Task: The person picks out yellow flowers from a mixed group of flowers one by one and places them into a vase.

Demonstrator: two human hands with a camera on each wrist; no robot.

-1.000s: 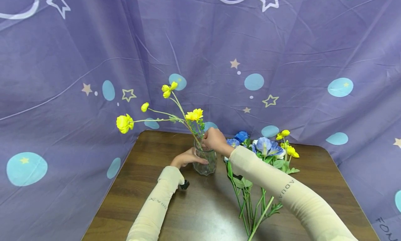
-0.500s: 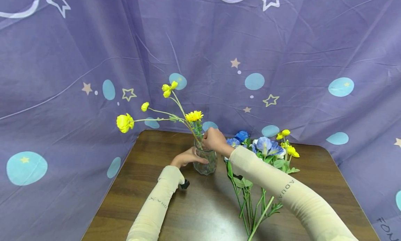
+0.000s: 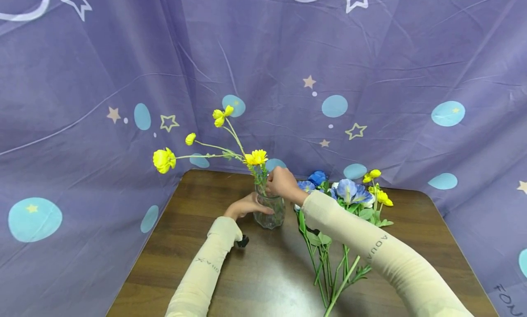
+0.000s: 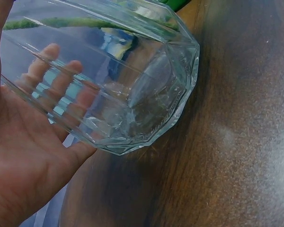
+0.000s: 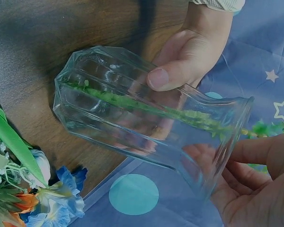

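Note:
A clear faceted glass vase [image 3: 271, 221] stands on the wooden table. My left hand [image 3: 244, 206] grips its side, the thumb across the near face and the fingers seen through the glass in the left wrist view. At the mouth, my right hand [image 3: 284, 182] has its fingers curled against the rim, pinching the stem of a yellow flower [image 3: 256, 157] whose bloom sits low over the opening. Inside the vase runs a green stem [image 5: 132, 101]. A branching stem with yellow blooms [image 3: 164, 160] leans out far to the left.
Right of the vase lies a bunch of blue flowers [image 3: 347, 191] with yellow blooms [image 3: 383, 197] and green stems [image 3: 329, 276] spread toward the front. A purple patterned curtain [image 3: 263, 70] hangs behind the wooden table [image 3: 197, 202].
The yellow flower near the vase's mouth has turned and dropped lower, its leaves now close over the rim. Both hands and the leaning branch have stayed nearly in place.

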